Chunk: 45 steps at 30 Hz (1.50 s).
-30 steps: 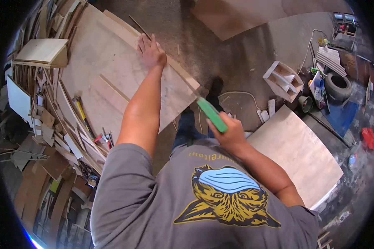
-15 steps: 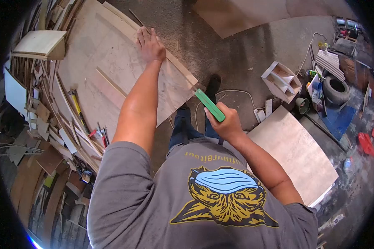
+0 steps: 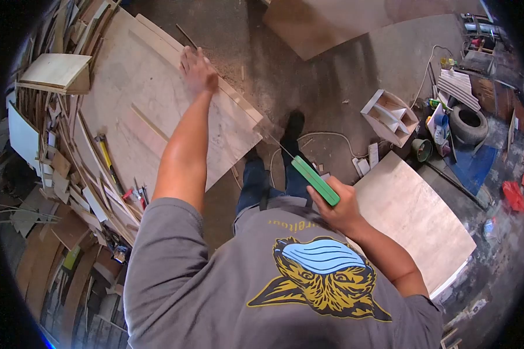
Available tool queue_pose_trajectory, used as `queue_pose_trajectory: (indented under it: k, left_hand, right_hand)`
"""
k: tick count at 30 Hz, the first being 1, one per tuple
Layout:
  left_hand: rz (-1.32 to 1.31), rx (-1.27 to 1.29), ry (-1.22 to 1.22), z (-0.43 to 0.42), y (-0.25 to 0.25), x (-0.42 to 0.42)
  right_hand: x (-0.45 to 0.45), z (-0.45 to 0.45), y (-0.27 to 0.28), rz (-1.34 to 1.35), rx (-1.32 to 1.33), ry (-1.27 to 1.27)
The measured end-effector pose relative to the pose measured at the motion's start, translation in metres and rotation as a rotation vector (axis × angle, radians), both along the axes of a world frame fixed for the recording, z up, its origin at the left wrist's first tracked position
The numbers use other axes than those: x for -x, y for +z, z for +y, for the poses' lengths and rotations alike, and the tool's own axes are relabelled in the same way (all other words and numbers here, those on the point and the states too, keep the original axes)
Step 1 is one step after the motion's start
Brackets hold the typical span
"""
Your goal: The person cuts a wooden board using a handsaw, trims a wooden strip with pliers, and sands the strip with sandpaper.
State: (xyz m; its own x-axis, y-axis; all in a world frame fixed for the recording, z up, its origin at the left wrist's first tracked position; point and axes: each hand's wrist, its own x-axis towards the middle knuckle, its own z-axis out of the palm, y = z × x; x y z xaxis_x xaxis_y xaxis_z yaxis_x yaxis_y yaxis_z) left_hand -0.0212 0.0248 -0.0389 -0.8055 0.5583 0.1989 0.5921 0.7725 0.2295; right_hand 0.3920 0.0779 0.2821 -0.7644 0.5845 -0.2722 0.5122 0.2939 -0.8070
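My right hand (image 3: 339,206) is closed around the green handle of a handsaw (image 3: 315,180). The saw's thin blade runs up and left to the near end of a wooden strip (image 3: 237,103), though blur hides its exact contact with the wood. My left hand (image 3: 199,71) lies on that strip with its fingers stretched over the far edge, pressing it onto the pale board (image 3: 157,87). A thin dark rod (image 3: 186,36) sticks out past the board's edge near my left fingers.
A second wooden strip (image 3: 150,122) lies on the board. Scrap wood (image 3: 61,168) and a yellow-and-black hammer (image 3: 107,157) are at left. At right are a plywood sheet (image 3: 413,215), a wooden box (image 3: 390,116), a tire (image 3: 469,124) and a cord (image 3: 332,134) on the floor.
My right hand has drawn the saw back toward my body and to the right, so more of its blade shows. My left hand stays on the strip; the whole view has shifted slightly.
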Motion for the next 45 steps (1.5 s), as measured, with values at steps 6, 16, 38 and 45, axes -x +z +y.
queue_pose_trajectory:
  k: [6, 16, 38, 45]
  left_hand:
    - [0.025, 0.041, 0.096, 0.009, 0.011, 0.025]
    - [-0.103, -0.060, 0.069, 0.004, 0.013, 0.029]
    - [-0.140, -0.098, -0.038, -0.004, 0.005, 0.035]
    - [-0.103, -0.048, -0.055, -0.003, 0.015, 0.026]
  right_hand:
    - [0.058, 0.004, -0.016, -0.038, 0.048, -0.012]
    - [0.039, -0.009, 0.032, -0.071, -0.115, 0.114]
    - [0.167, -0.004, -0.084, -0.007, -0.079, -0.021]
    - [0.102, -0.020, -0.030, -0.057, -0.068, 0.002]
